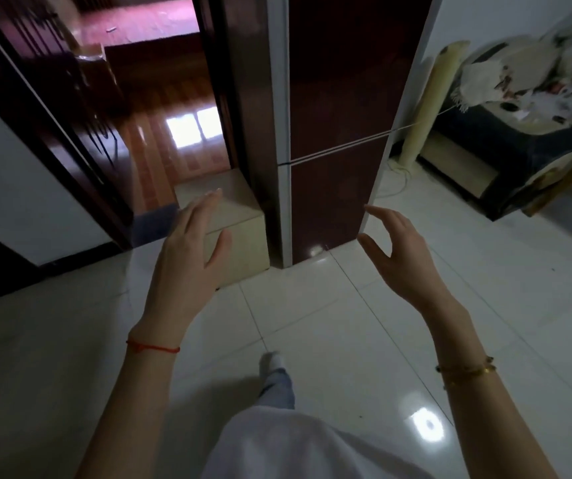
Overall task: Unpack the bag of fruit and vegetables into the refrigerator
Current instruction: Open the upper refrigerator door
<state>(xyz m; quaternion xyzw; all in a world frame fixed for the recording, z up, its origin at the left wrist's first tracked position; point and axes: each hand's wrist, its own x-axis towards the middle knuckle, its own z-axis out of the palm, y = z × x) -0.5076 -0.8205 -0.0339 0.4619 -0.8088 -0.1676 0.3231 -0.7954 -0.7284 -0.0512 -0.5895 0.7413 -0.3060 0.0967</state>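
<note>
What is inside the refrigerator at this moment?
Nothing inside shows: both dark doors of the refrigerator are closed, hiding its contents. The left hand and right hand are empty before it.

Glossy tiled room beside an open doorway

A beige box (222, 219) sits on the white tile floor (346, 323) at centre; a dark door frame (53, 133) stands left, with reddish wooden flooring (174, 108) beyond, and a cluttered dark sofa (519, 133) far right.
</note>
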